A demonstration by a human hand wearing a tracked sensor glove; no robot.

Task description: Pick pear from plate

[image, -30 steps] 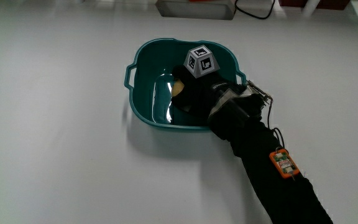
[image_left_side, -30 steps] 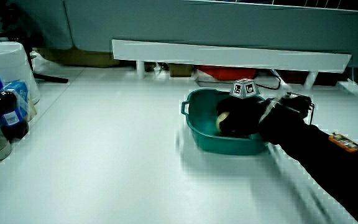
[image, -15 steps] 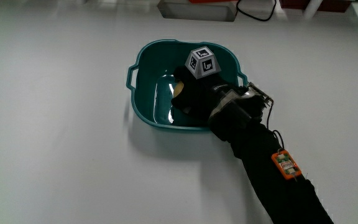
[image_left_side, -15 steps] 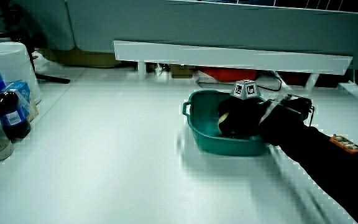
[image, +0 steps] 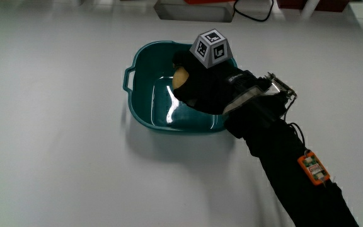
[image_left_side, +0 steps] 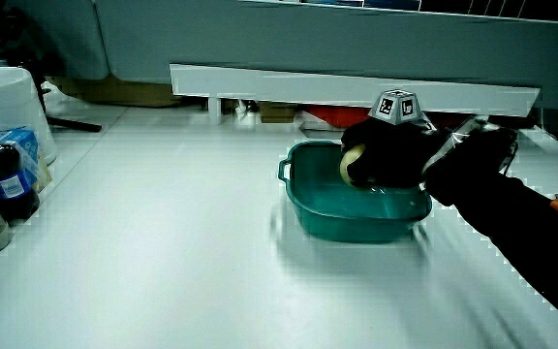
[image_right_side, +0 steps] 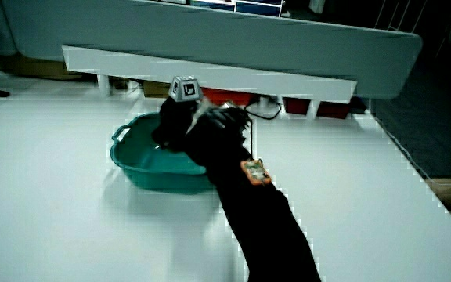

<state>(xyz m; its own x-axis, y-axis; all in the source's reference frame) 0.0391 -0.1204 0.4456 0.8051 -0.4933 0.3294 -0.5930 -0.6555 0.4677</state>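
Observation:
A teal basin-shaped plate [image: 150,101] [image_left_side: 337,208] [image_right_side: 151,168] with small handles sits mid-table. The gloved hand [image: 201,85] [image_left_side: 386,155] [image_right_side: 174,117] hangs just above it, fingers curled around a pale yellow pear [image: 181,77] [image_left_side: 354,161]. Only a small patch of the pear shows between the fingers; it sits at about rim height, clear of the plate's floor. The patterned cube [image: 211,47] rides on the back of the hand. In one side view [image_right_side: 174,117] the hand hides the pear.
A low white partition [image_left_side: 356,89] [image_right_side: 210,74] runs along the table's edge farthest from the person, with a grey box [image: 194,9] and cables near it. Bottles and a white container [image_left_side: 3,145] stand at the table's edge in a side view.
The hand has risen from inside the plate with the pear in its fingers; the pear now hangs at rim height instead of resting low in the plate.

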